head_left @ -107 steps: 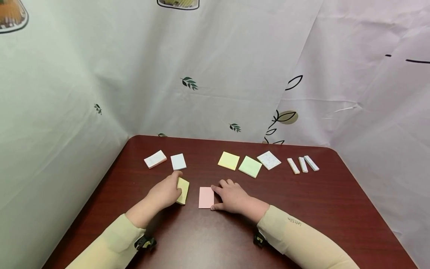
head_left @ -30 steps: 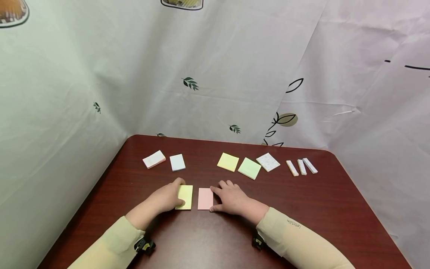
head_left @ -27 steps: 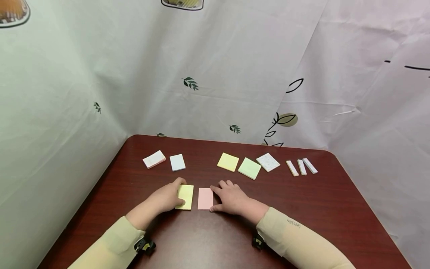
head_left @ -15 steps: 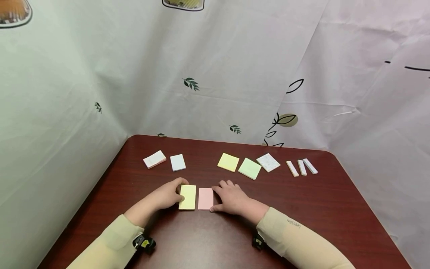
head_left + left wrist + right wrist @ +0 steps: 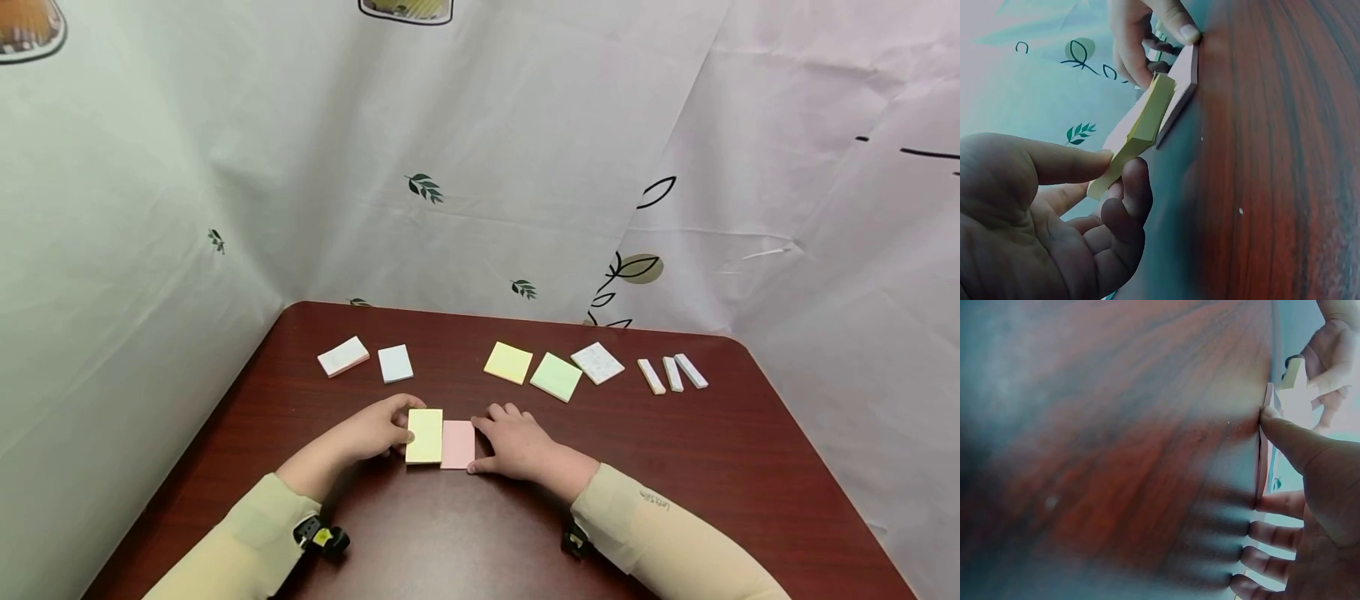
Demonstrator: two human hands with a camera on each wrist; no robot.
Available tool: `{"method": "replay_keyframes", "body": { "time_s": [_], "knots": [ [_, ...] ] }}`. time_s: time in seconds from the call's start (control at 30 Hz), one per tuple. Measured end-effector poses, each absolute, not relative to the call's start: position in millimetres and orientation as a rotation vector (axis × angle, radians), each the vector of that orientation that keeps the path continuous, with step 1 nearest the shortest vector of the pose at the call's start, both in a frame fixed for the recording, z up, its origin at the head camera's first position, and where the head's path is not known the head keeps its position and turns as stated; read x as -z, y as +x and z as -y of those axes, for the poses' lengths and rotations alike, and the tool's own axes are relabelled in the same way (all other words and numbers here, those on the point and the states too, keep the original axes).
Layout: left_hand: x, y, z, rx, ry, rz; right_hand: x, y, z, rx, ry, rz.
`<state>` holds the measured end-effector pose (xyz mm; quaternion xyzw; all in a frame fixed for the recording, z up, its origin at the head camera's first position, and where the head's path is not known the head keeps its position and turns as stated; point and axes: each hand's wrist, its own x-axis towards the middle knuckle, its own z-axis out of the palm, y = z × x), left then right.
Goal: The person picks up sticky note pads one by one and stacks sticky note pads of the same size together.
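My left hand [image 5: 367, 433] pinches a yellow sticky note pad [image 5: 425, 436] by its left side, thumb on one face and fingers on the other. In the left wrist view the yellow pad [image 5: 1152, 112] is raised off the table and tilted, its far end over the edge of a pink sticky note pad [image 5: 1180, 90]. Flat on the table, the pink pad [image 5: 458, 444] lies between the thumb and index finger of my right hand [image 5: 517, 443], which hold it at its right corners. The right hand's other fingertips [image 5: 1241, 553] rest on the table.
Along the back of the dark red table [image 5: 480, 533] lie a white pad [image 5: 343, 357], a pale blue pad [image 5: 395, 364], a yellow square pad [image 5: 508, 362], a green pad [image 5: 556, 377] and a speckled pad [image 5: 597, 362]. Three narrow strips [image 5: 672, 374] are at the right.
The left hand has brought the yellow pad rightward, up off the table and against the pink pad's left edge. The right hand and the pink pad have stayed put.
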<state>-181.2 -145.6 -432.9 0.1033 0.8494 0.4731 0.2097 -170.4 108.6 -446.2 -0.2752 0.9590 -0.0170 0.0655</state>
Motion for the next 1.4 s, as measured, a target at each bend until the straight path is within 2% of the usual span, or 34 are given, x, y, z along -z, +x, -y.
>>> {"method": "replay_keyframes", "body": {
  "time_s": [0.57,1.03,1.4],
  "knots": [
    [440,-181,126,-1.344,0.390,-2.330,446,-170,-108,0.045,-0.840,-2.890],
    [442,-183,106,-0.889,0.326,-2.729,448,-173,-109,0.053,-0.846,-2.893],
    [438,-178,98,-0.772,0.319,-2.767,448,-174,-112,0.068,-0.851,-2.871]
  ]
}}
